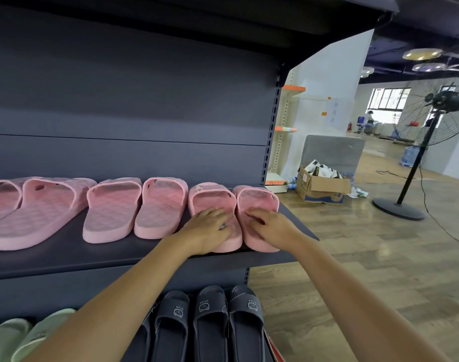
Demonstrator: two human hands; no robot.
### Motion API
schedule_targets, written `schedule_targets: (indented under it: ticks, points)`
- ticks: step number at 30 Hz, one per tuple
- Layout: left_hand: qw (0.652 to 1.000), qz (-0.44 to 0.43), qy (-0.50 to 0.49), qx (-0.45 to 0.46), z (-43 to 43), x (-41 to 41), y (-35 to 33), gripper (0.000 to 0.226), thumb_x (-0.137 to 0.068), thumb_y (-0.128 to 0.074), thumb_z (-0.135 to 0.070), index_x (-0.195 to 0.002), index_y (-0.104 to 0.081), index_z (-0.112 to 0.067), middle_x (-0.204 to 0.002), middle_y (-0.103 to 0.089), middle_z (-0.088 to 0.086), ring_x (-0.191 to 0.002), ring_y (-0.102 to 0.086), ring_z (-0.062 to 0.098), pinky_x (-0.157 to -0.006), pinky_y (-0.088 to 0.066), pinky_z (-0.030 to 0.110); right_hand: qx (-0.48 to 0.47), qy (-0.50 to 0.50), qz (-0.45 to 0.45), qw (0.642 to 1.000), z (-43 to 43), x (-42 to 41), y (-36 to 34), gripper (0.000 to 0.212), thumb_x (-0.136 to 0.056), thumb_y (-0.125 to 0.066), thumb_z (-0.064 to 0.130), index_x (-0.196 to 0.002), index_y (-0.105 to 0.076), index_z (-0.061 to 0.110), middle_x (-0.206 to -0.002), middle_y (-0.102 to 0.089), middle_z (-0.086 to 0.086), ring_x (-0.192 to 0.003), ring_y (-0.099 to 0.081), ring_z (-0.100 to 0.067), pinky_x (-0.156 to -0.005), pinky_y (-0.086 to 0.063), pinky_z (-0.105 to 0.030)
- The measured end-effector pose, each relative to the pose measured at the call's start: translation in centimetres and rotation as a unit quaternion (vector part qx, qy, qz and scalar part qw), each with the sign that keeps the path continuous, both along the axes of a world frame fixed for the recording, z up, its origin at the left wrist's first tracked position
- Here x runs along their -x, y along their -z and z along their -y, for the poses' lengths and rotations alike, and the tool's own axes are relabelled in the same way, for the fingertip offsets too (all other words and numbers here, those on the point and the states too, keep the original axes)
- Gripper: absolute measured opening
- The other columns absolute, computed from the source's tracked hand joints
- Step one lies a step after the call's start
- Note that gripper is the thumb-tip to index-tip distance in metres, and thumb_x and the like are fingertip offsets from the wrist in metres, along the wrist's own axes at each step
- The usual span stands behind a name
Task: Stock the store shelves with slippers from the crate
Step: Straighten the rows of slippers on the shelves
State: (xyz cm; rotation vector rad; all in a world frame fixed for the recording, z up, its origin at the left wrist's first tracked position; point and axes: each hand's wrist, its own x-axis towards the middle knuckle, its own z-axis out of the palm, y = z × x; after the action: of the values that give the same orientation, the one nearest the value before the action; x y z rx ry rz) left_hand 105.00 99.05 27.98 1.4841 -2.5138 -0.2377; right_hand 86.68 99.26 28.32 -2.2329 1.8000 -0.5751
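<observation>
While hands [210,228] rest atop, slippers [257,198] — toes rearward

On your right a pedestal fan [450,100] stands on the wood-plank floor [353,259], with a dark cable [433,212] running over the floor beside its base. Left of it you've got an open cardboard box [325,190] stuffed with small packets (labels too small to read), just in front of a grey slab [333,154] standing by a white partition [335,71]. A handwritten paper sign [335,113] is on that partition. A blue water jug [409,155] sits near the fan pole. Round ceiling lights [421,54] and windows [389,99] are far back.
</observation>
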Motion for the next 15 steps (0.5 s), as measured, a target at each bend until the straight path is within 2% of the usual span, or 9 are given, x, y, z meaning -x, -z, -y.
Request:
schedule_targets:
  ticks: [5,11,15]
  points:
    - [1.000,-0.009,0.001,-0.020,2.1,-0.1,-0.2,0.047,-0.100,-0.028,-0.024,-0.147,-0.022,-0.018,-0.156,-0.013,-0.001,-0.143,-0.008,0.014,-0.115,-0.004,0.027,0.011,0.010,-0.074,0.997,1.0,-0.5,-0.7,0.038,-0.099,-0.038,0.031,-0.135,-0.046,0.024,-0.140,-0.048,0.000,-0.127,-0.043,-0.022,-0.106,-0.029,-0.029]
    - [1.000,-0.010,-0.020,0.001,4.1,0.1,-0.1,0.047,-0.100,-0.027,-0.025,-0.147,-0.023,-0.016,-0.156,-0.016,0.000,-0.143,-0.011,0.015,-0.116,-0.006,0.029,-0.018,-0.001,-0.052,0.999,4.1,-0.7,-0.7,0.037,-0.098,-0.039,0.033,-0.133,-0.049,0.026,-0.139,-0.049,-0.001,-0.123,-0.048,-0.027,-0.103,-0.036,-0.037]
    - [0.999,-0.017,-0.030,0.023,5.5,0.3,0.0,0.047,-0.100,-0.028,-0.024,-0.146,-0.025,-0.015,-0.155,-0.018,0.000,-0.143,-0.013,0.015,-0.115,-0.008,0.028,-0.006,-0.001,-0.032,0.999,5.6,-0.9,-0.6,0.034,-0.099,-0.038,0.028,-0.129,-0.052,0.022,-0.133,-0.055,-0.005,-0.117,-0.052,-0.028,-0.098,-0.040,-0.036]
